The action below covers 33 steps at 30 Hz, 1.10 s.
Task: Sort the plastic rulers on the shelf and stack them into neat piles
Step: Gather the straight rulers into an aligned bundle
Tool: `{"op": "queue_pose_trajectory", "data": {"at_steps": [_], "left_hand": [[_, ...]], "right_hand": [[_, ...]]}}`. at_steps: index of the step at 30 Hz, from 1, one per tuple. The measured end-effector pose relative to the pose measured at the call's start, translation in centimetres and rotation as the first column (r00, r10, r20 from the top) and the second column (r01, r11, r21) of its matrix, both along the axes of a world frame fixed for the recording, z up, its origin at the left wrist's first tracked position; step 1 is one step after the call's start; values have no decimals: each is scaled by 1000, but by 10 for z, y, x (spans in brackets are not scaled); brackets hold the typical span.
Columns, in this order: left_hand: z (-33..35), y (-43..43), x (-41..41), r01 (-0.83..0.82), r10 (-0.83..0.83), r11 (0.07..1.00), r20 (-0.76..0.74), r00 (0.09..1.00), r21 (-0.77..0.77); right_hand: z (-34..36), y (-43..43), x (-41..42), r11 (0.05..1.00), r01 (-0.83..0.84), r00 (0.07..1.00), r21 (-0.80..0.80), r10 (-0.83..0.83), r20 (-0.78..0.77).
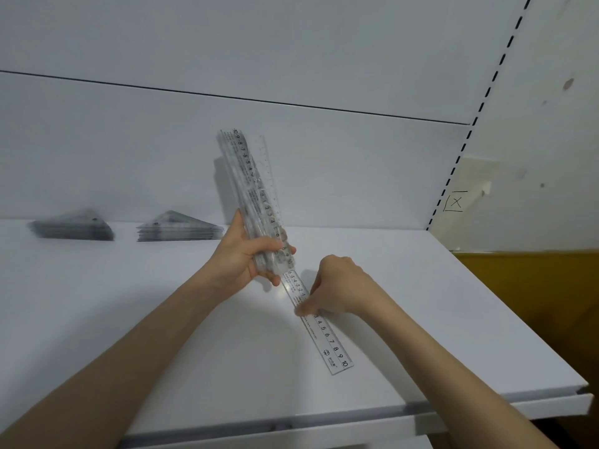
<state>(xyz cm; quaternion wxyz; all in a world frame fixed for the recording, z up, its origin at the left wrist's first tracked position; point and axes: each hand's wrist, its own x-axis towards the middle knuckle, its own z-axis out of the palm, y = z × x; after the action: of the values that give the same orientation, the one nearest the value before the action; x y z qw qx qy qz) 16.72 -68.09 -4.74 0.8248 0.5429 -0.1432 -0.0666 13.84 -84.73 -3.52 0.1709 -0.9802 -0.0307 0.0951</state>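
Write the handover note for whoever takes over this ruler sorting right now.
Left hand: grips a bundle of straight rulers, held tilted above the shelf.
Right hand: pinches a single straight ruler lying flat on the shelf.
Done: one stack of triangular rulers and a second stack sit at the back left.
Left: probably join the single ruler to the bundle, then lay the straight rulers down as a neat pile.

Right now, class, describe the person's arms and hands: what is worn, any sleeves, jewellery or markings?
Nothing worn shows. The left forearm and right forearm are bare to the picture's edge, with no sleeves. The left hand and right hand carry no gloves, watch, bracelet or visible rings, and no markings.
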Motion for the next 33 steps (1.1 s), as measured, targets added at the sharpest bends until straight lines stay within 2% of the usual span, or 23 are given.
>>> {"op": "queue_pose_trajectory", "data": {"at_steps": [4, 13, 19, 25, 33], "left_hand": [[0, -1, -1, 31, -31, 999, -11, 999, 9], [1, -11, -10, 42, -41, 999, -30, 999, 23], [7, -19, -21, 51, -55, 998, -69, 996, -47], [31, -29, -36, 19, -23, 998, -76, 997, -58], [26, 0, -83, 122, -126, 992, -111, 986, -46]], "right_hand": [[-6, -7, 2, 994, 10, 1000, 107, -9, -15], [-11, -13, -5, 984, -36, 999, 175, 30, 41], [-12, -10, -15, 992, -42, 997, 119, 33, 75], [-9, -8, -29, 993, 44, 996, 110, -52, 73], [-4, -2, -63, 995, 91, 994, 37, -93, 53]]}}
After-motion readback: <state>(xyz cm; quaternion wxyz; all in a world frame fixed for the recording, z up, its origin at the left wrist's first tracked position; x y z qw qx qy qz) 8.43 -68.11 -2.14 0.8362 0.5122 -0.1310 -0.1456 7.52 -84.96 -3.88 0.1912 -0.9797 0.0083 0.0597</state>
